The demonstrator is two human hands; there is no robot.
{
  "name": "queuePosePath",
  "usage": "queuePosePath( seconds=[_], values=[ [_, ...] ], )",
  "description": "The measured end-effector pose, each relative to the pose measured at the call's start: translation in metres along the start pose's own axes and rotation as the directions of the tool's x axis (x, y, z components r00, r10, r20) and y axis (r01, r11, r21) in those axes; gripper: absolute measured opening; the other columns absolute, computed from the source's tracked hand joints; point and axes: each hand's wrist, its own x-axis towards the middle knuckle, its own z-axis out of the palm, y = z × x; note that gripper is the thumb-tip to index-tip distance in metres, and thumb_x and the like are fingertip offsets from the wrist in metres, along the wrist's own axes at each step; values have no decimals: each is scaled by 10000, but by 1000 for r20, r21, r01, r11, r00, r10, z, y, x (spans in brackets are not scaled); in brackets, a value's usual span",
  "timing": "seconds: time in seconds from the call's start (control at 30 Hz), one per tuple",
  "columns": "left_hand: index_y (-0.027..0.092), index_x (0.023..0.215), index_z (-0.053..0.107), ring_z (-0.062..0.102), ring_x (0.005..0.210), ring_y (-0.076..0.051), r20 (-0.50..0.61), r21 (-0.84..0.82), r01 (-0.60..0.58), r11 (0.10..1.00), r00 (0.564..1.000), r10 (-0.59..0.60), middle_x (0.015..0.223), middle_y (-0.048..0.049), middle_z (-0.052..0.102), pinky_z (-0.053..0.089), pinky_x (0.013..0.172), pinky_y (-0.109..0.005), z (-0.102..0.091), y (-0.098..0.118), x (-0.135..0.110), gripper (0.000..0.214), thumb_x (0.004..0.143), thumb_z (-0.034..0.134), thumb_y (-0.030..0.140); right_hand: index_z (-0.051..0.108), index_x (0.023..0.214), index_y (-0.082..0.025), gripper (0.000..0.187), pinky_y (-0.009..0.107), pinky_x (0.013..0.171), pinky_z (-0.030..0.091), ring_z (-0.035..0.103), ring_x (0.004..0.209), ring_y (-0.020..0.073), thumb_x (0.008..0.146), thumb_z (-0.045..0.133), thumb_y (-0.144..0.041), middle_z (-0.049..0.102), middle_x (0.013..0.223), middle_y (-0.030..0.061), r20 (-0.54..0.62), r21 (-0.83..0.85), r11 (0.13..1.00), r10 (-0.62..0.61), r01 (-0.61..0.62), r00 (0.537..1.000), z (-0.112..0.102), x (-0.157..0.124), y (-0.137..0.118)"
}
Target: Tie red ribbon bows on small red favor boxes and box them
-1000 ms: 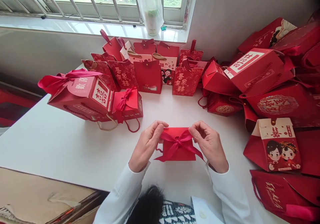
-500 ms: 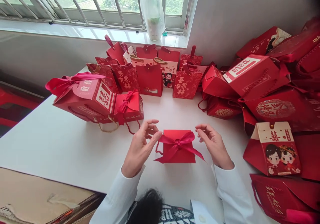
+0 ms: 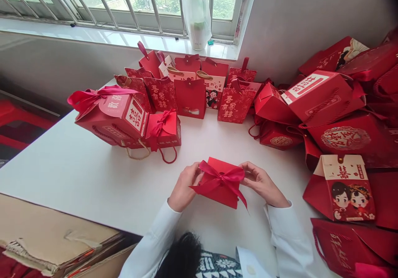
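Note:
A small red gift box [image 3: 222, 191] with a red ribbon bow [image 3: 221, 179] on its top is tilted and lifted a little off the white table [image 3: 93, 174]. My left hand [image 3: 184, 188] grips its left side, fingers closed around the edge. On the opposite side my right hand [image 3: 260, 184] holds the box, fingers curled against it. White sleeves cover both forearms.
Red gift bags [image 3: 189, 91] stand in a row below the window sill. A larger red box with a bow [image 3: 112, 114] and a small one [image 3: 163, 129] sit at left. A heap of red bags [image 3: 342, 120] fills the right. Cardboard [image 3: 46, 236] lies at bottom left.
Both hands pulled the ribbon loops, let go and spread open, then closed on the box's sides. The box is now lifted and tilted.

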Motion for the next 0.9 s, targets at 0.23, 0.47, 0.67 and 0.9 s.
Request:
queuePosePath(
  seconds=[0.23,0.47,0.67,0.9],
  values=[
    [191,804,512,486,771,-204,83,146,-41,988,996,29,759,-33,571,392,679,-313,-8,0,-7,133,850,389,173,612,781,-195,236,254,720,437,543,747,150,768,708,-410,587,782,8,-94,117,993,2,9,996,-7,-3,3],
    [189,1060,575,483,1016,-253,44,509,-105,854,994,97,1008,-76,656,429,807,-384,-22,-15,-29,294,912,322,158,541,1006,-270,304,197,632,445,505,632,99,791,701,-413,475,626,-63,-282,351,936,91,14,955,-34,-32,3],
    [191,1321,469,554,910,-249,-224,688,72,722,967,117,813,-63,656,431,740,-363,-35,-15,-41,403,960,354,330,547,1062,-281,394,136,515,434,498,648,89,741,759,-368,483,701,-47,-363,475,878,139,55,922,-33,-44,-16],
    [175,1332,458,543,956,-235,-141,466,11,885,988,62,857,-56,651,457,841,-373,-38,-19,-38,425,953,360,343,586,1019,-227,411,185,589,481,513,619,98,691,799,-351,551,730,-23,-354,364,931,120,19,928,-23,-34,1]
  ],
)
